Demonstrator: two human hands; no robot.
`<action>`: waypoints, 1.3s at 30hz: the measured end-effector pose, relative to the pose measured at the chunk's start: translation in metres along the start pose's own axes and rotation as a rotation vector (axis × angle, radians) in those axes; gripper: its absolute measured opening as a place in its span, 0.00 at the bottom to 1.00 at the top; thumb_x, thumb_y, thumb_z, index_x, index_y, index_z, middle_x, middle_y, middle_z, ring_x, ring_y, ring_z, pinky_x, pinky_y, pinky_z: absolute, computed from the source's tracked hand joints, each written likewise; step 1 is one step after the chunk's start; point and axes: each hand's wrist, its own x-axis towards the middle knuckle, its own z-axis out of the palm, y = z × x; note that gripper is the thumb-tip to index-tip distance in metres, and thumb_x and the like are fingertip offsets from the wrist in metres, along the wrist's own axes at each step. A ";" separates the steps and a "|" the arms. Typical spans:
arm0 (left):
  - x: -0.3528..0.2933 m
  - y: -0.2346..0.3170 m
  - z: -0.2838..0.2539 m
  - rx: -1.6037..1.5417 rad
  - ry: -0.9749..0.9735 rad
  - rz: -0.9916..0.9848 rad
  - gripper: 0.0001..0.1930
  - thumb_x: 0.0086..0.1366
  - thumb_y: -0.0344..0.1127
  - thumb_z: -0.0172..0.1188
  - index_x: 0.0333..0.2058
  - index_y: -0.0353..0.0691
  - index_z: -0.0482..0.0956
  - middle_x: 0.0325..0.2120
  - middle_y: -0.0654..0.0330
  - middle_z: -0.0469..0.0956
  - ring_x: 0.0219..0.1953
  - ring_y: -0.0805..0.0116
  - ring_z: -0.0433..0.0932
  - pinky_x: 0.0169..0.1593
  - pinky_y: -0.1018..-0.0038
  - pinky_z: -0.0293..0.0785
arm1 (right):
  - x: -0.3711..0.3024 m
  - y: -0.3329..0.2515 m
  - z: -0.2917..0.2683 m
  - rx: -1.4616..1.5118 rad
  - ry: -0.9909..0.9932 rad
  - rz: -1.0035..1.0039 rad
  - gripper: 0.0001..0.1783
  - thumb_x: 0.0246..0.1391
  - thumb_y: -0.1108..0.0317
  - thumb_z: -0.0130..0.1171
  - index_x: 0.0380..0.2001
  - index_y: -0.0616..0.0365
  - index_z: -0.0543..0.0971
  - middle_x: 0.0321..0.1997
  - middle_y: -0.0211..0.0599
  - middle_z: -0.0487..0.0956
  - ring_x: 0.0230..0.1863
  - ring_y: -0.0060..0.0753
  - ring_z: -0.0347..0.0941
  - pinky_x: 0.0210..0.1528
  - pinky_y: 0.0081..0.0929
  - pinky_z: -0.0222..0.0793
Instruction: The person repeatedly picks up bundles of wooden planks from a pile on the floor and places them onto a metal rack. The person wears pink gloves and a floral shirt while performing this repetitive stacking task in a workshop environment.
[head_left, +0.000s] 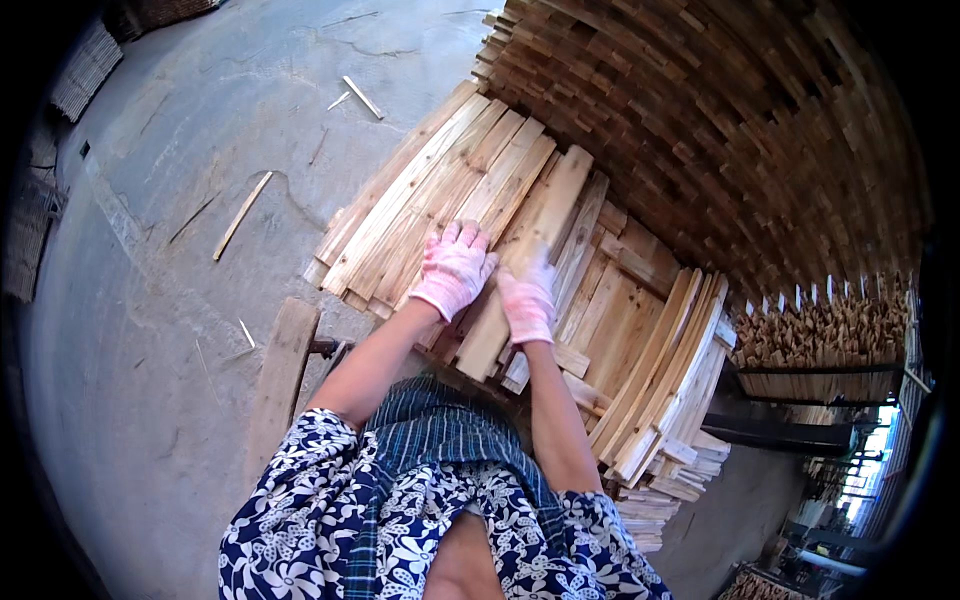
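Note:
My left hand point(455, 272), in a pink and white work glove, lies flat with its fingers apart on a row of pale wooden boards point(440, 190). Just to its right, my right hand point(528, 303) wears a matching glove and rests over a single wooden board point(555, 203). That board lies at a slight slant on top of the stack and reaches toward me past the others. Motion smears the right hand's fingers, so their hold on the board cannot be made out.
Beyond the stack rises a tall wall of piled wood pieces point(700, 130). More narrow boards point(665, 370) lie to the right, beside a dark bar point(780, 432). Wood scraps point(242, 215) litter the concrete floor point(150, 330), and a plank point(285, 365) stands near my left arm.

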 end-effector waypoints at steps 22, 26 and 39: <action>0.071 -0.274 0.004 -0.116 -0.138 -0.190 0.33 0.78 0.58 0.33 0.67 0.39 0.66 0.67 0.49 0.67 0.70 0.54 0.63 0.72 0.66 0.58 | -0.002 0.013 0.052 -0.009 0.147 -0.043 0.36 0.63 0.51 0.56 0.69 0.56 0.64 0.58 0.69 0.67 0.55 0.67 0.71 0.58 0.51 0.69; 0.070 -0.271 -0.009 -0.038 -0.129 -0.364 0.36 0.76 0.61 0.38 0.69 0.39 0.63 0.66 0.46 0.67 0.69 0.49 0.64 0.71 0.62 0.59 | -0.004 0.012 0.035 0.117 -0.065 0.017 0.39 0.62 0.48 0.56 0.72 0.48 0.61 0.63 0.75 0.65 0.64 0.74 0.66 0.66 0.50 0.65; 0.008 0.187 0.093 -0.717 -0.636 0.198 0.42 0.70 0.55 0.55 0.72 0.35 0.53 0.69 0.41 0.63 0.72 0.49 0.61 0.74 0.62 0.55 | -0.042 0.313 -0.270 0.118 0.245 0.508 0.58 0.50 0.36 0.69 0.74 0.55 0.56 0.71 0.62 0.63 0.71 0.57 0.63 0.70 0.42 0.61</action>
